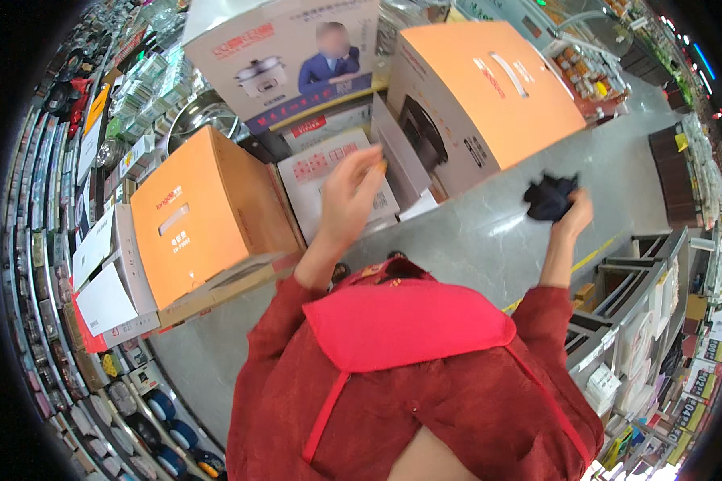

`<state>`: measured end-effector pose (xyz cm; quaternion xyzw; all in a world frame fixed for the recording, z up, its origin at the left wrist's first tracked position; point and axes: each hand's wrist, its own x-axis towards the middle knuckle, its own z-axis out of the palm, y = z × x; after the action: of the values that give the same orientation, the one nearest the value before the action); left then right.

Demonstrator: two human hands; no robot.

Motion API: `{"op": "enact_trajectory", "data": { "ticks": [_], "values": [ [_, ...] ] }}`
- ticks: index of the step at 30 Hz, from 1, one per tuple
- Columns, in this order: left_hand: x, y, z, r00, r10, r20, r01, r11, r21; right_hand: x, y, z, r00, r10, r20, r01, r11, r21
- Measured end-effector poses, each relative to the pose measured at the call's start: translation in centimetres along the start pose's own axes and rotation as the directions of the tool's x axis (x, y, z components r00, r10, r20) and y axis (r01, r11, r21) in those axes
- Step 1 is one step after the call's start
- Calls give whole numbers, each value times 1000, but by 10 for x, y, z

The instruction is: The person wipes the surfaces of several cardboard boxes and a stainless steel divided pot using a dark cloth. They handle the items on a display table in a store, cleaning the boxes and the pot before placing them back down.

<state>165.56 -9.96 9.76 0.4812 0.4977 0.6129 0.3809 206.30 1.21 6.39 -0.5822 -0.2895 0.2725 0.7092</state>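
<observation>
My left hand (352, 192) is raised over a white printed carton (337, 174). Its fingertips are bent together near a small yellow-orange spot; whether they hold something I cannot tell. To the right, my right hand (574, 213) grips a crumpled dark cloth (550, 197) above the floor. An orange-topped rice cooker carton (186, 222) stands left of my left hand. Another large carton with an orange top (493, 84) is at the upper right, with a grey-brown cardboard panel (400, 150) upright beside it. Behind stands a tall carton picturing a cooker (277, 66).
White cartons (111, 282) adjoin the left orange one. Shelves of packaged goods (54, 258) curve down the left side. A grey shelving rack (620, 300) stands at the lower right, beyond the grey floor (487, 246). A steel bowl (201, 120) sits behind the left carton.
</observation>
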Motion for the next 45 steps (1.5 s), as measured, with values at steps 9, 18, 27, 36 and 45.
{"op": "enact_trajectory", "data": {
  "ticks": [9,18,27,36,45],
  "values": [
    [61,-36,131,980,-142,143,157,983,-98,127,2,60,703,401,587,-384,909,-160],
    [9,19,90,995,-99,12,96,912,-399,83,-38,21,702,96,706,-34,994,-101],
    [-122,19,-12,980,-116,-161,-10,781,-624,-115,-146,47,717,-323,618,527,831,-178],
    [-184,-145,-60,283,-917,-282,375,376,-847,-301,-60,89,40,-209,977,724,680,116],
    [-170,-109,-59,635,-648,-421,133,629,-766,-271,-59,106,191,-405,894,864,501,42]
  ]
}}
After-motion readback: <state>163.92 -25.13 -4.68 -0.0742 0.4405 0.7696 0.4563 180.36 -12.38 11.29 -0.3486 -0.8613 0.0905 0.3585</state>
